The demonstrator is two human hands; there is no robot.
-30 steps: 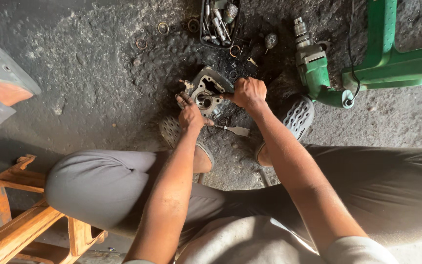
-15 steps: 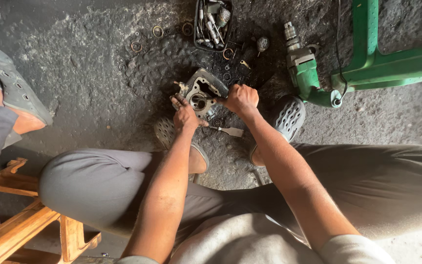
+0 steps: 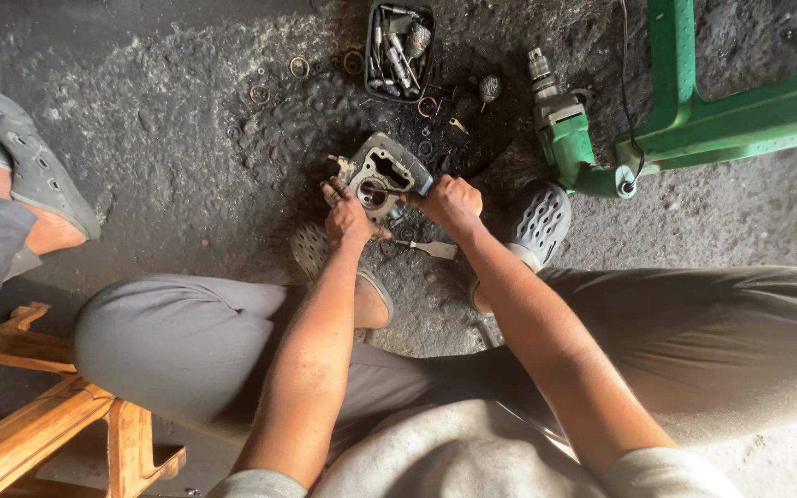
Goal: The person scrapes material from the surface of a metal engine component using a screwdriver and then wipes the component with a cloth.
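Observation:
A grimy grey metal engine part (image 3: pixel 382 168) with a round opening rests on the dirty concrete floor between my feet. My left hand (image 3: pixel 348 215) grips its lower left edge. My right hand (image 3: pixel 449 200) is closed on a thin tool whose tip reaches into the opening of the part. A small flat metal blade (image 3: pixel 428 248) lies on the floor just below both hands.
A black tray (image 3: pixel 400 44) of tools and bits lies beyond the part, with rings (image 3: pixel 299 66) scattered around. A green power drill (image 3: pixel 569 138) lies right, beside a green frame (image 3: pixel 740 115). Another person's foot in a grey clog (image 3: pixel 25 171) is left. A wooden stool (image 3: pixel 39 415) stands lower left.
The view has shifted, so hands and part sit lower in frame. Both hands stay on the engine part; the other person's foot has come further into view at left.

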